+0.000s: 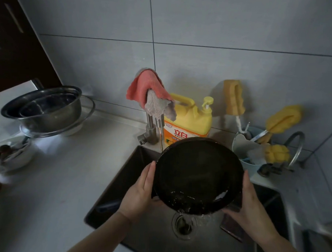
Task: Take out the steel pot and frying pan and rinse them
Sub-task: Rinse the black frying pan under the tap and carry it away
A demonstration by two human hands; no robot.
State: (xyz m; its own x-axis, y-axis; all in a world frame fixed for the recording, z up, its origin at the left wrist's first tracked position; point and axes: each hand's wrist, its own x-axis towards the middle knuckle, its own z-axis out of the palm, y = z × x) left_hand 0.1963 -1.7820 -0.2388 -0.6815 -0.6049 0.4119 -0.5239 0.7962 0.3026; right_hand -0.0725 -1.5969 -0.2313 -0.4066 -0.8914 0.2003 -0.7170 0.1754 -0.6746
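Note:
I hold the black frying pan (198, 174) tilted over the steel sink (125, 177), its inside facing me. Water runs off its lower rim toward the drain (183, 225). My left hand (140, 191) grips the pan's left edge, and my right hand (248, 204) holds its lower right side. The steel pot (44, 109) stands upright on the counter at the far left, resting on a glass lid, with a smaller steel bowl nested inside it.
The faucet (152, 126) rises behind the sink, draped with a pink and grey cloth (150, 92). A yellow detergent bottle (189, 119) stands beside it. Yellow sponges and a blue caddy (248, 154) sit at the right. A white bowl with utensils (12, 153) lies at the far left.

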